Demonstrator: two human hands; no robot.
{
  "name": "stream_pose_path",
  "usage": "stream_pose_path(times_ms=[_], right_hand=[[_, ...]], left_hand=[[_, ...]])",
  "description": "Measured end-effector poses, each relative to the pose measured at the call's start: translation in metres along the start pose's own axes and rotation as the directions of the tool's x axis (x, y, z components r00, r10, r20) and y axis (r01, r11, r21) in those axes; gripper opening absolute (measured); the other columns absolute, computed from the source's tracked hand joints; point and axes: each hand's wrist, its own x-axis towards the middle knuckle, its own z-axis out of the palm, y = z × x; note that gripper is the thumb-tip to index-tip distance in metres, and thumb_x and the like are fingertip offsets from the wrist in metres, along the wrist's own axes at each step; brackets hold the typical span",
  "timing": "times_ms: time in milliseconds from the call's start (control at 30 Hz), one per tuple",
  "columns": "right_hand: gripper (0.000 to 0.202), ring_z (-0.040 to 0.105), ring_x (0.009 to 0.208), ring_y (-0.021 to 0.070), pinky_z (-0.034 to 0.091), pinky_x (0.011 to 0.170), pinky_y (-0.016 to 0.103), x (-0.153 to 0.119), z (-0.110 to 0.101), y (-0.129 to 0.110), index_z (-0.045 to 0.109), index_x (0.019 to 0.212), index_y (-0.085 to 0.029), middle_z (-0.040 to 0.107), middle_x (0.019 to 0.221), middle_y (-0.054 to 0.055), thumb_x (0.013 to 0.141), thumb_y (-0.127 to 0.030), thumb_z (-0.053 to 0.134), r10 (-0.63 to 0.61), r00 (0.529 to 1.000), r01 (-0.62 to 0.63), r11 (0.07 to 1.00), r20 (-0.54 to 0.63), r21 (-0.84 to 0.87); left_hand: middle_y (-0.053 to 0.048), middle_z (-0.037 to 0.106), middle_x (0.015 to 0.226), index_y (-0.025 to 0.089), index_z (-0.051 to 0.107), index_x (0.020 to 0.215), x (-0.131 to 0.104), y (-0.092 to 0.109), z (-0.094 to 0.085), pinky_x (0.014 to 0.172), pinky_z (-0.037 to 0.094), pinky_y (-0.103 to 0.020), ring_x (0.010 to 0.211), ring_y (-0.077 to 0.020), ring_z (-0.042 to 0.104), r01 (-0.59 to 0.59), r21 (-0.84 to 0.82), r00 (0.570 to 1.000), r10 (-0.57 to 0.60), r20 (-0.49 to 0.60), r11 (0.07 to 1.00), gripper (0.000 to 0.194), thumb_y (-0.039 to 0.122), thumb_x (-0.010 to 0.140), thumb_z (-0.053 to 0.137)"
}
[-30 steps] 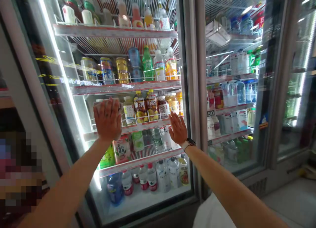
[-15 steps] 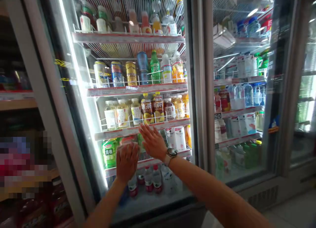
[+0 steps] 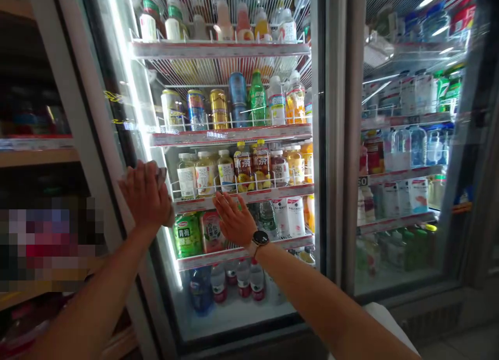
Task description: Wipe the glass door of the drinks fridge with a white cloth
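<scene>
My left hand [image 3: 145, 196] lies flat at the left edge of a glass cooler door [image 3: 234, 318]. Under its palm and fingers is a greyish cloth [image 3: 160, 177], of which only the edges show. My right hand [image 3: 236, 220], with a dark watch [image 3: 260, 238] on the wrist, rests with fingers stretched against the glass, or very close to it, holding nothing. Behind the glass near it are a red drink carton [image 3: 212, 234] and a row of tea bottles [image 3: 242, 168].
A metal door frame [image 3: 329, 142] separates this door from a second glass door [image 3: 397, 277] on the right, with more bottles behind it. On the left stands a dark shelf unit [image 3: 39, 157] with goods, partly blurred. Several wire shelves [image 3: 230, 136] hold cans and bottles inside the cooler.
My left hand has moved left and up across the glass with the cloth, from the middle to the door's left edge. My right hand stays near the same spot. The view has shifted slightly left.
</scene>
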Motion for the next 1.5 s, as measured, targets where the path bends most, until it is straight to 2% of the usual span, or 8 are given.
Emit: stream_pose_path(times_ms=[167, 467, 600, 733, 967, 1067, 1267, 1500], right_hand=[[0.061, 0.007, 0.151, 0.0233, 0.006, 0.123, 0.051, -0.001, 0.001, -0.001, 0.021, 0.155, -0.01, 0.02, 0.162, 0.008, 0.099, -0.032, 0.034, 0.006, 1.0, -0.006, 1.0, -0.005, -0.03], [0.064, 0.007, 0.151, 0.025, 0.009, 0.122, 0.052, -0.001, 0.001, 0.0, 0.02, 0.155, -0.01, 0.02, 0.162, 0.009, 0.099, -0.036, 0.036, 0.009, 1.0, -0.009, 1.0, 0.012, -0.02], [0.062, 0.009, 0.151, 0.0242, 0.005, 0.123, 0.052, -0.001, 0.001, -0.001, 0.021, 0.155, -0.011, 0.021, 0.161, 0.008, 0.1, -0.036, 0.033, 0.01, 1.0, -0.01, 1.0, -0.005, -0.027], [0.064, 0.01, 0.151, 0.0251, 0.008, 0.123, 0.052, 0.0, 0.001, -0.002, 0.019, 0.155, -0.011, 0.021, 0.161, 0.009, 0.099, -0.036, 0.037, 0.01, 1.0, -0.009, 1.0, 0.005, -0.028], [0.062, 0.009, 0.151, 0.0239, 0.009, 0.123, 0.05, 0.0, 0.0, 0.0, 0.021, 0.155, -0.013, 0.02, 0.162, 0.007, 0.099, -0.035, 0.036, 0.018, 0.999, -0.017, 0.999, 0.029, -0.035], [0.06, 0.01, 0.151, 0.023, 0.007, 0.123, 0.049, 0.002, -0.001, -0.002, 0.023, 0.155, -0.012, 0.021, 0.162, 0.007, 0.1, -0.034, 0.035, 0.022, 0.999, -0.021, 1.0, 0.028, -0.02], [0.064, 0.015, 0.15, 0.0212, 0.01, 0.123, 0.044, -0.017, -0.029, 0.013, 0.017, 0.156, -0.01, 0.024, 0.161, 0.011, 0.099, -0.033, 0.036, 0.011, 1.0, -0.011, 0.999, 0.004, 0.032], [0.068, 0.017, 0.15, 0.0249, 0.017, 0.121, 0.051, -0.098, -0.072, 0.121, -0.005, 0.157, -0.018, 0.017, 0.163, 0.011, 0.1, -0.027, 0.031, 0.292, 0.944, -0.311, 0.942, -0.155, -0.122]], left_hand=[[-0.006, 0.019, 0.163, 0.017, 0.023, 0.154, -0.011, 0.001, 0.003, 0.121, 0.009, -0.059, 0.148, -0.0359, 0.017, 0.047, -0.033, 0.999, -0.047, 0.011, 0.998, 0.063, 0.035, 0.097, 0.043], [-0.012, 0.02, 0.161, 0.026, 0.013, 0.156, -0.187, 0.029, 0.009, 0.116, 0.014, -0.068, 0.149, -0.0352, 0.015, 0.031, -0.007, 0.999, -0.031, 0.027, 0.999, 0.074, 0.024, 0.092, 0.049], [-0.013, 0.016, 0.162, 0.024, 0.011, 0.156, -0.237, 0.046, 0.005, 0.114, 0.014, -0.071, 0.149, -0.0366, 0.013, 0.031, -0.012, 0.997, -0.03, 0.066, 0.999, 0.076, 0.022, 0.09, 0.049], [-0.013, 0.019, 0.161, 0.023, 0.013, 0.156, -0.214, 0.052, 0.006, 0.116, 0.012, -0.069, 0.15, -0.0328, 0.012, 0.008, -0.001, 0.997, -0.008, 0.078, 1.0, 0.073, 0.021, 0.092, 0.048], [-0.009, 0.031, 0.159, 0.026, 0.025, 0.154, -0.022, 0.078, 0.016, 0.12, 0.007, -0.059, 0.15, -0.0291, 0.017, -0.088, -0.097, 0.992, 0.096, 0.082, 0.991, 0.059, 0.03, 0.097, 0.042], [-0.007, 0.032, 0.158, 0.026, 0.028, 0.153, 0.013, 0.09, 0.019, 0.12, 0.004, -0.058, 0.149, -0.0285, 0.019, -0.085, -0.112, 0.993, 0.093, 0.076, 0.99, 0.057, 0.033, 0.098, 0.04], [-0.007, 0.037, 0.156, 0.03, 0.021, 0.155, -0.034, 0.084, 0.019, 0.121, 0.009, -0.056, 0.148, -0.0271, 0.023, -0.164, -0.088, 0.983, 0.17, 0.068, 0.983, 0.063, 0.028, 0.096, 0.045], [-0.005, 0.028, 0.159, 0.031, 0.013, 0.156, -0.156, 0.09, 0.025, 0.123, 0.007, -0.056, 0.151, -0.0253, 0.014, -0.207, -0.082, 0.968, 0.216, 0.127, 0.975, 0.073, 0.023, 0.093, 0.051]])
